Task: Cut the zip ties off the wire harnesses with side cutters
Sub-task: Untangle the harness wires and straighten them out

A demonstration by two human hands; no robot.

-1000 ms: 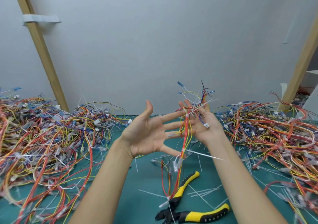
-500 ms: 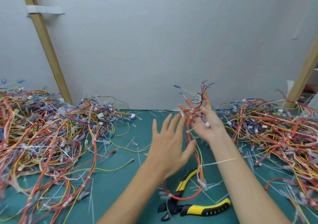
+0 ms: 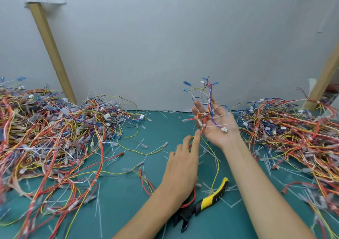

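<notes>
Teal mat channel between wire heaps, harness draped on right hand, fingers spread, left hand flat, fingers straight

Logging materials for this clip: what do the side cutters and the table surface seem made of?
The side cutters: matte yellow-and-black grips, probably rubber or plastic; dark head, likely blackened steel. The table surface: smooth teal sheet with little glare, perhaps a rubber or vinyl mat.

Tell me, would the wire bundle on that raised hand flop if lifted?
Probably floppy: the harness droops in loops below the right hand. Likely light: open fingers carry it. It may snag; a yellow wire trails toward the cutters.
</notes>
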